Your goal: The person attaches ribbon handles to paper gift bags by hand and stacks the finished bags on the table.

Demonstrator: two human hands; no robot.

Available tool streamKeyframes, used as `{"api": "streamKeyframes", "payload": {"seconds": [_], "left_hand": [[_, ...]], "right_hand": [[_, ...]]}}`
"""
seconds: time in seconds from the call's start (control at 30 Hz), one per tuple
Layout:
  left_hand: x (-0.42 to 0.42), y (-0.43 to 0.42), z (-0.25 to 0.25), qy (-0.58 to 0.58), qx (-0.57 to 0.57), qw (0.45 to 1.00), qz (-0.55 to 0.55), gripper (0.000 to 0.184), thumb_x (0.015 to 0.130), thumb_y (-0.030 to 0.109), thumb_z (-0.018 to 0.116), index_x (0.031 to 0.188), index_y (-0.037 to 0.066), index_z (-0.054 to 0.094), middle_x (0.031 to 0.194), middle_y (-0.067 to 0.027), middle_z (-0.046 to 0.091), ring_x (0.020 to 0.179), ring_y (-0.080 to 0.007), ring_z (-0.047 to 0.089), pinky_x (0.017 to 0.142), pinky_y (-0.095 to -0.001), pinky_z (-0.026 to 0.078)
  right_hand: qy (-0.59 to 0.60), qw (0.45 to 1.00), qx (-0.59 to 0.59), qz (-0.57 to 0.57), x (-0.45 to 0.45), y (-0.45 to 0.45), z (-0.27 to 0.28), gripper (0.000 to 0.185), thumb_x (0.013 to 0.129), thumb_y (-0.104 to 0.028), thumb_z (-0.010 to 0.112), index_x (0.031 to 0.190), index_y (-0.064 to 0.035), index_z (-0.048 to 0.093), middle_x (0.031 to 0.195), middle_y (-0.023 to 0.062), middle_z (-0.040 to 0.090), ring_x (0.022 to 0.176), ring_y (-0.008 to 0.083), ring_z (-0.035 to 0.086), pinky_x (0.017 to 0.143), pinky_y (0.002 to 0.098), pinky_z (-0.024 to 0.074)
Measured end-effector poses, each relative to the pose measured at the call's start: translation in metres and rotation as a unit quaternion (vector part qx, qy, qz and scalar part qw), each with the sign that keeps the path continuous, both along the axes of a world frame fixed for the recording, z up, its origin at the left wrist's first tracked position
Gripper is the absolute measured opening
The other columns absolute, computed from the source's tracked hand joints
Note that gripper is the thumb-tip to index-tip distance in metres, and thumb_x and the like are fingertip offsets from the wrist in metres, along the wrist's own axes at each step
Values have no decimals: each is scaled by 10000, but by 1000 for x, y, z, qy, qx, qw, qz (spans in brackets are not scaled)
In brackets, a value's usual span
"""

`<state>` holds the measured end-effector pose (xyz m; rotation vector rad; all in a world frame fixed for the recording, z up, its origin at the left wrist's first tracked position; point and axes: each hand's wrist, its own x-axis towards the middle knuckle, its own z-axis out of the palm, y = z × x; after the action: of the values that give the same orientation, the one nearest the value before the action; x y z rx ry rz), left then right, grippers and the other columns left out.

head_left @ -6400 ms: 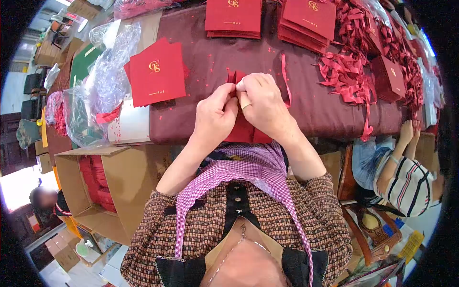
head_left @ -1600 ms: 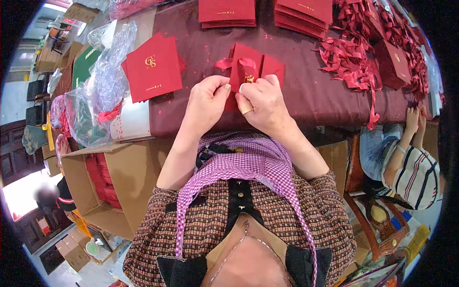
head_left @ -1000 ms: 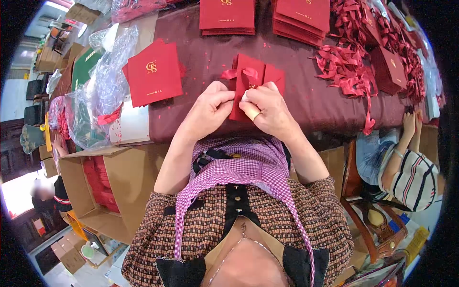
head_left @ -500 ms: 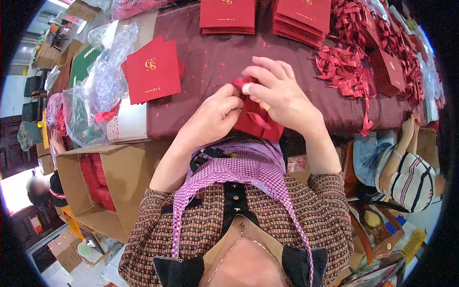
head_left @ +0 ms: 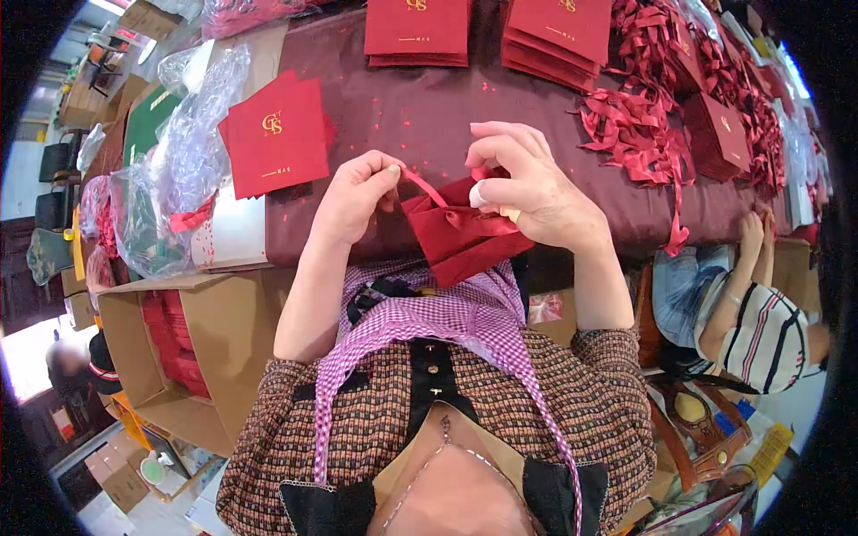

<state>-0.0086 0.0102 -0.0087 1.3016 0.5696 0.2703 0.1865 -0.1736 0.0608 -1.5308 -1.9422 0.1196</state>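
A small red paper bag (head_left: 460, 255) hangs tilted in front of my apron, with a red ribbon (head_left: 426, 189) running from its top. My left hand (head_left: 357, 192) is closed, pinching the ribbon's end between thumb and fingertips and drawing it out to the left. On the bag's other side, my right hand (head_left: 536, 192) has its fingers bent over the bag's top edge and the ribbon there. White coverings show on its thumb or fingertip. What exactly lies under those fingers is partly hidden.
Flat red bags (head_left: 277, 143) lie at left beside clear plastic wrap (head_left: 201, 134). More stacks (head_left: 554, 45) sit at the back. Loose ribbons (head_left: 635, 134) heap at right near another stack (head_left: 719, 134). An open carton (head_left: 223, 348) stands at lower left. A seated person (head_left: 755, 326) is at right.
My left hand has moved away to the left, pulling the ribbon out straight. The bag has turned and shows more of its opening, while my right hand stays on it.
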Motion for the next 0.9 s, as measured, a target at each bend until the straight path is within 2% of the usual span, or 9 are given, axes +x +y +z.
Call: {"api": "streamKeyframes", "payload": {"seconds": [0.1,0.17,0.3,0.43,0.5,0.53,0.63,0.8,0.9], "left_hand": [[3,1,4,57,28,997,-51,132,936,110,556,1010,23,622,817,3,620,704,-85,560,651,-233,469],[9,-6,13,14,136,989,-57,211,936,106,538,1105,-1,606,998,-51,632,912,-143,591,826,-273,476],[27,-9,29,-70,286,949,-112,322,935,112,514,1229,-13,555,1252,-134,552,1178,-233,518,995,-332,407],[36,-22,29,-64,231,953,-188,284,959,144,512,1183,-14,587,1176,-126,608,1111,-214,564,958,-332,437],[38,-21,28,7,182,950,-255,247,965,163,526,1095,-20,630,993,-75,672,953,-166,620,849,-305,490],[40,-24,18,-4,83,979,-186,201,954,169,560,958,-5,661,794,7,650,756,-86,596,683,-247,491],[41,-11,14,44,-51,995,-67,188,954,176,570,831,54,644,709,55,576,626,-19,482,551,-194,379],[35,-6,6,34,194,980,-16,247,967,217,557,987,-5,663,799,-20,631,772,-126,597,722,-268,485],[21,-6,30,21,261,965,-28,262,960,205,545,1097,7,647,1084,-136,627,1024,-222,598,904,-332,459]], "right_hand": [[-7,1000,-11,5,1,-1,-2,216,644,-21,732,803,-114,619,1081,55,549,1232,332,458,973,438,381],[3,1000,-16,10,0,-1,-2,207,649,-21,733,796,-114,620,1083,56,549,1233,332,456,974,438,380],[27,999,-16,27,-6,2,-1,184,662,-24,733,775,-113,619,1085,60,548,1235,331,451,978,433,378],[28,999,-12,27,-8,4,-1,148,690,-39,688,784,-118,604,1068,64,543,1232,348,451,997,462,368],[23,999,-19,32,-9,2,-1,181,657,-60,741,776,-112,614,1084,58,542,1233,331,451,981,448,369],[23,999,-20,30,-10,0,-1,181,657,-60,741,776,-112,614,1084,58,542,1233,331,451,981,448,369],[55,995,-43,77,-13,-4,2,185,664,-68,735,795,-109,611,1092,61,543,1239,337,449,983,458,361],[69,996,-29,55,-3,-6,-3,181,677,-64,727,805,-89,602,1091,66,556,1241,344,449,990,456,360],[59,997,-34,33,0,-3,-6,152,710,-58,706,801,-93,589,1087,78,543,1227,344,457,1003,461,358]]}}
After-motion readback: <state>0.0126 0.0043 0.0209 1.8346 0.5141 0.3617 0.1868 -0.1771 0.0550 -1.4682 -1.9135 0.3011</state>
